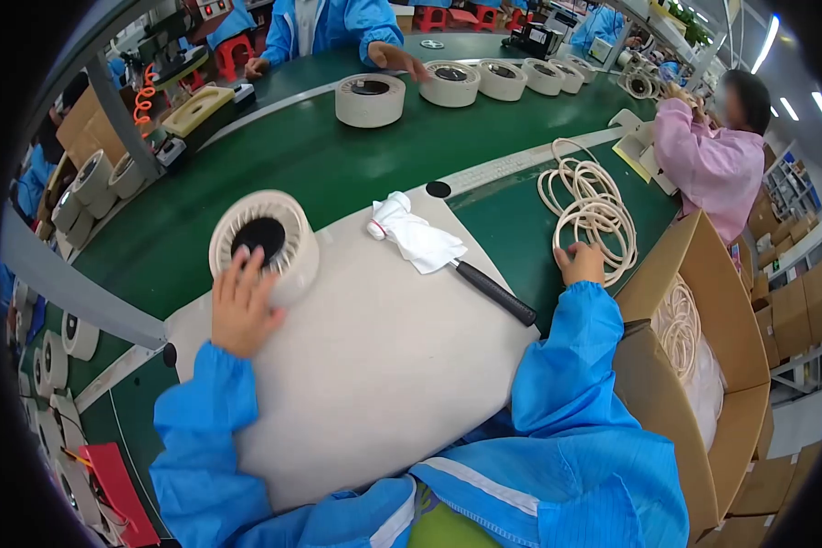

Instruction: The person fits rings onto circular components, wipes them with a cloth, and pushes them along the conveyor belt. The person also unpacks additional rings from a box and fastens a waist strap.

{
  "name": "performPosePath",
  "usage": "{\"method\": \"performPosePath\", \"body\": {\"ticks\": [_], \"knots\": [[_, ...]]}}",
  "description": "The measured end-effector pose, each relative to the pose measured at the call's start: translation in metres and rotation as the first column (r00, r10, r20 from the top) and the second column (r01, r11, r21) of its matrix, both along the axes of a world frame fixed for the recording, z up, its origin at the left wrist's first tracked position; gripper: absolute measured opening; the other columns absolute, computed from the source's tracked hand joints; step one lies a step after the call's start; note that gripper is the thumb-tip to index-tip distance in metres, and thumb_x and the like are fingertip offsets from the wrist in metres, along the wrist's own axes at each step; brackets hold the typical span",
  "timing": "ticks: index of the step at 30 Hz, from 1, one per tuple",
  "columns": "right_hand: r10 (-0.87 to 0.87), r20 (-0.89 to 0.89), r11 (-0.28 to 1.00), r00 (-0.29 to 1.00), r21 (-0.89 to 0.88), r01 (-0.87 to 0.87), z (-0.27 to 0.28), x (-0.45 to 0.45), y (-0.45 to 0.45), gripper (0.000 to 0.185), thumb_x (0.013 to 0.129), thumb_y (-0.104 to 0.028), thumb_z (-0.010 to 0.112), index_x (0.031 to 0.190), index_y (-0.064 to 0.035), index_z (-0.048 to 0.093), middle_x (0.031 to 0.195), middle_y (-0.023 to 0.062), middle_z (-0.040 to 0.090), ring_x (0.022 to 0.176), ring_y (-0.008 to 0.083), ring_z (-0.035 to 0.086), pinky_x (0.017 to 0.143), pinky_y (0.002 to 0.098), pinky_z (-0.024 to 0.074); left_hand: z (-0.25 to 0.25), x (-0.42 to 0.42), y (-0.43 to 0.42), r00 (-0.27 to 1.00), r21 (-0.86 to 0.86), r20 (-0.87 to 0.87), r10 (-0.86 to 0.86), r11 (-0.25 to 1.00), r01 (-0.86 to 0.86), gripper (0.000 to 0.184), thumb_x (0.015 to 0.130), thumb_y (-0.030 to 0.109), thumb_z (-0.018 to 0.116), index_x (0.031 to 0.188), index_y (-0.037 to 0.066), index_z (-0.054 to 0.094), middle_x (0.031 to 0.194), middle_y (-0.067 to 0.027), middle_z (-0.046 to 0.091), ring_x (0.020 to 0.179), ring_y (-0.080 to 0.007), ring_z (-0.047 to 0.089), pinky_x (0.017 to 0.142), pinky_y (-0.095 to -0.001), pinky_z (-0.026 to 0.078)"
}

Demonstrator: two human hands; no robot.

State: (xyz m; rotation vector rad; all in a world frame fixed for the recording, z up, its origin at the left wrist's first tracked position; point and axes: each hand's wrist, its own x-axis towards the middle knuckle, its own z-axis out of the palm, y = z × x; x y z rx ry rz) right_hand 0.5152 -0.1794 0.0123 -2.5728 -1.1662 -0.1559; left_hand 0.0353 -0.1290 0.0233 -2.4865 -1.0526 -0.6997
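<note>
My left hand [245,301] rests with spread fingers on the front of a round cream housing [292,265] with a black centre and ribbed ring. The housing is tilted at the upper left of the pale work mat [374,365]. At the right, my right hand [582,263] has its fingers bent against the lower left of a pile of cream rings [603,215] on the green table; thumb and fingertips meet at one ring. Between the hands lies a hammer [493,290] with a black handle, its head wrapped in white cloth [416,236].
A cardboard box [740,393] with more cream rings [679,329] stands at the right. Across the green belt [274,155] is a row of cream housings [370,102], with a co-worker's hand [397,59] near them. A person in pink [721,164] works at the upper right.
</note>
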Motion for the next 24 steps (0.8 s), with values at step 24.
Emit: {"method": "performPosePath", "body": {"ticks": [24], "knots": [[-0.021,0.033,0.971,0.999,0.24,0.012,-0.012,0.078,0.099,0.037,0.068,-0.018,0.059,0.103,-0.0097,0.052,0.111,0.0155,0.048,0.102,0.0325,0.046,0.088,0.0544,0.0284,-0.026,0.015,0.05,0.884,-0.261,0.385,0.265,0.95,-0.171,0.056,0.072,0.005,0.057,0.124,0.007,0.036,0.137,-0.0139,0.017,0.124,-0.0339,0.02,0.099,-0.0409,0.023]]}}
